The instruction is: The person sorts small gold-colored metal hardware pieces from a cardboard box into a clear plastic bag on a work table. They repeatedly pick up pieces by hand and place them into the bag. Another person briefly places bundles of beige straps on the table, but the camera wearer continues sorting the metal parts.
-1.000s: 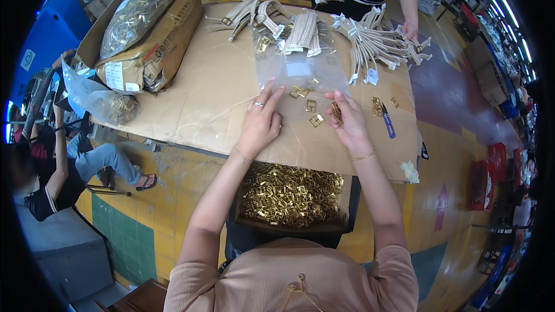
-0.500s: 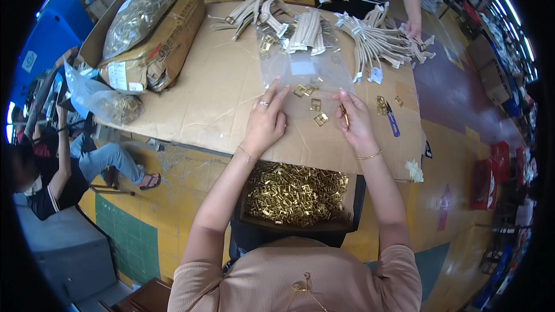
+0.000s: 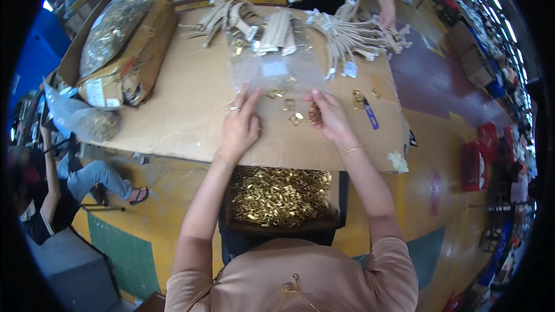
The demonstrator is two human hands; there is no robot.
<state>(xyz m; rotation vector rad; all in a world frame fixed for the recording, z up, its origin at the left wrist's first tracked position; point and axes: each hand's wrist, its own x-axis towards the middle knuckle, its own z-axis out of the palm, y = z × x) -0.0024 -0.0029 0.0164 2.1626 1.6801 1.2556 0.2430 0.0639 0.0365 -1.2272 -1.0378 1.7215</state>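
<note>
My left hand (image 3: 240,130) lies with its fingers stretched out, fingertips at the near edge of a clear plastic bag (image 3: 274,81). Gold buckles (image 3: 315,113) are pinched in my right hand (image 3: 332,118), just off the bag's near right corner. Between both hands, a few loose rectangular gold buckles (image 3: 289,104) rest on the cardboard-covered table (image 3: 191,101). More buckles show through the far part of the bag, under a bundle of beige woven straps (image 3: 277,33). Below the table edge, an open box (image 3: 335,196) heaped with gold buckles (image 3: 280,196) sits before me.
To the right lie a blue-handled pointed tool (image 3: 370,117) and more buckles (image 3: 358,99). Fanned beige straps (image 3: 352,37) spread near a co-worker's hand (image 3: 387,18). At left stand a carton (image 3: 136,60) and filled plastic bags (image 3: 98,122). Another person (image 3: 49,179) sits at far left.
The whole view has shifted, so the table things appear farther left. My right hand has turned slightly, showing more of the gold buckles in it. My left hand stays by the bag's edge.
</note>
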